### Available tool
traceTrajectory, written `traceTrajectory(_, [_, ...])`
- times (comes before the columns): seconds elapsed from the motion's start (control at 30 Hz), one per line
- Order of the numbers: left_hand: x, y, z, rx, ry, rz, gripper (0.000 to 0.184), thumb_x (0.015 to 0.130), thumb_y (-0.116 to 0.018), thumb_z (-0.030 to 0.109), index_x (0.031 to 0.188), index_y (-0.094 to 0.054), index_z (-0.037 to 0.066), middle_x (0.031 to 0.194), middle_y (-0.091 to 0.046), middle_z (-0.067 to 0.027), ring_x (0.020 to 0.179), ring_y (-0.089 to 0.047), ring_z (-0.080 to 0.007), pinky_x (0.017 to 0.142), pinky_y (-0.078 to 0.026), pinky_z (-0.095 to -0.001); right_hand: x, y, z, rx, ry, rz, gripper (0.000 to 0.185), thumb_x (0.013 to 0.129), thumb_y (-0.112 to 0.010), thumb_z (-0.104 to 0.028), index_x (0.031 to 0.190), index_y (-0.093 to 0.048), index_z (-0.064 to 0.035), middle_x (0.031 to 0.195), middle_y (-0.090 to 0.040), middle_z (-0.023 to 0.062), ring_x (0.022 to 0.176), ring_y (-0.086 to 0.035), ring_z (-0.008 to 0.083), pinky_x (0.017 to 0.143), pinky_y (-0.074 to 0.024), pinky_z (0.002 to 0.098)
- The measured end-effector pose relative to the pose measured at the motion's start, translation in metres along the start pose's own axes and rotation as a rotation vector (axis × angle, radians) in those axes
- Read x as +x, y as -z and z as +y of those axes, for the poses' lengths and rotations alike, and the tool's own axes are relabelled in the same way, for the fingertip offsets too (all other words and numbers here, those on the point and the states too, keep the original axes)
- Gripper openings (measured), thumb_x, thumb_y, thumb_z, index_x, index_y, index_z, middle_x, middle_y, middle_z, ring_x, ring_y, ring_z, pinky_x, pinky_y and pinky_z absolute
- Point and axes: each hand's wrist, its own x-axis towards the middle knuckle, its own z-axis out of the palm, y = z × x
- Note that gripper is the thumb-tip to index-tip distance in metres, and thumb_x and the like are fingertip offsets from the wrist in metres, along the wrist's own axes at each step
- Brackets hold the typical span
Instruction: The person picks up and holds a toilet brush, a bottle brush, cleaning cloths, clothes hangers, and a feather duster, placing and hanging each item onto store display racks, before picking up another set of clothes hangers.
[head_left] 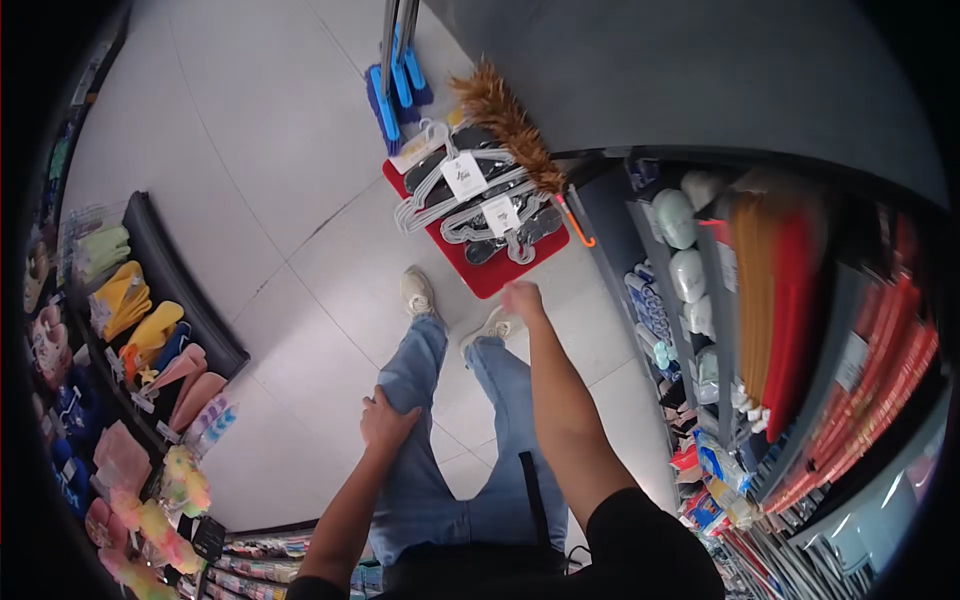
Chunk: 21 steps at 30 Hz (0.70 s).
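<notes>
The single view looks out from the wearer's head, facing steeply down and slightly forward, so that the jeans rise from the bottom edge and the shoes stand near the middle. Its wide lens bends the shelves at both sides and ends in dark, rounded corners. The left hand and right hand lie within close range, the red container just beyond the shoes.

Tagged gray hangers atop red bin
</notes>
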Motion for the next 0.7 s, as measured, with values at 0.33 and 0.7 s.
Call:
traceTrajectory(0.33, [0.036, -0.017, -0.020, -0.110, -0.026, 0.203, 0.079, 0.071, -0.071, 0.047, 0.130, -0.041, 0.005, 0.108, -0.049, -0.0196, 0.095, -0.055, -0.0378, 0.083, -0.045, -0.0446, 0.188, -0.092, -0.005, 0.761, -0.232, 0.053, 0.043, 0.087, -0.063, -0.024, 0.121, -0.047, -0.0021, 0.111, -0.055, 0.0178, 0.104, -0.056, 0.0333, 0.088, -0.0500, 0.0462])
traceTrajectory(0.7, [0.037, -0.021, -0.028, -0.183, -0.039, 0.257, 0.070, 0.073, -0.069, 0.044, 0.126, -0.046, 0.005, 0.106, -0.052, -0.0186, 0.097, -0.055, -0.0371, 0.083, -0.046, -0.0439, 0.163, -0.105, -0.006, 1.121, -0.151, 0.280, 0.029, 0.075, -0.053, -0.004, 0.103, -0.057, -0.0015, 0.096, -0.062, 0.0125, 0.084, -0.064, 0.0269, 0.073, -0.0528, 0.0438])
